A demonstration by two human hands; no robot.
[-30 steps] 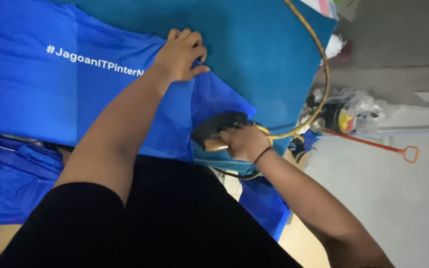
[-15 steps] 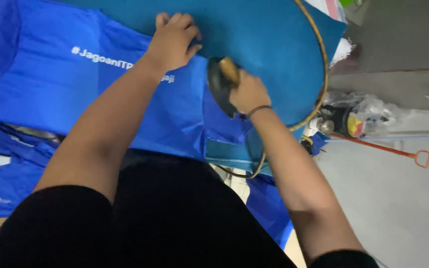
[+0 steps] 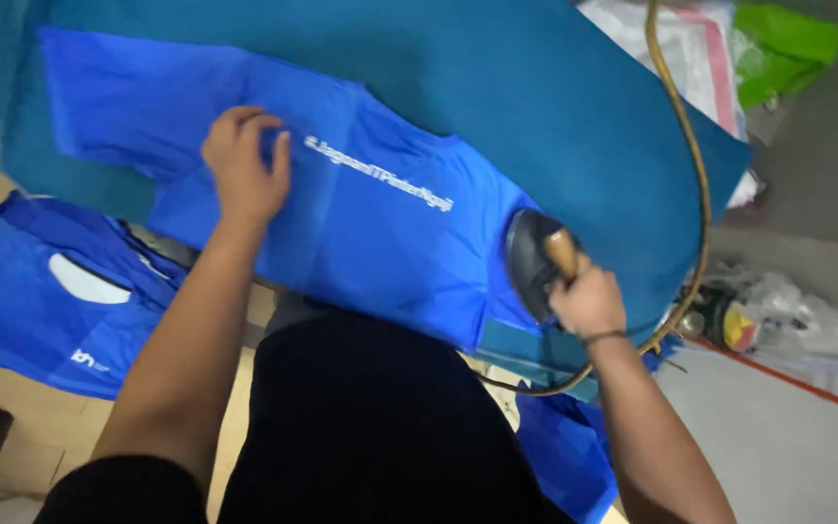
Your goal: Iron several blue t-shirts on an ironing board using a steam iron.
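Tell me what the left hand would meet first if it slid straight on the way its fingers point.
The left hand already lies on the blue shirt; straight ahead it likely crosses shirt fabric, then the teal ironing surface.

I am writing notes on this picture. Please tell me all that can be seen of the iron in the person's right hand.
The iron has a dark grey body, pointed oval in shape, with a light wooden-looking handle on top. The right hand grips that handle. It rests tilted on the edge of the blue shirt, which lies spread on the teal pad. A yellowish cord curves above it and loops down behind the hand. Its soleplate is hidden.
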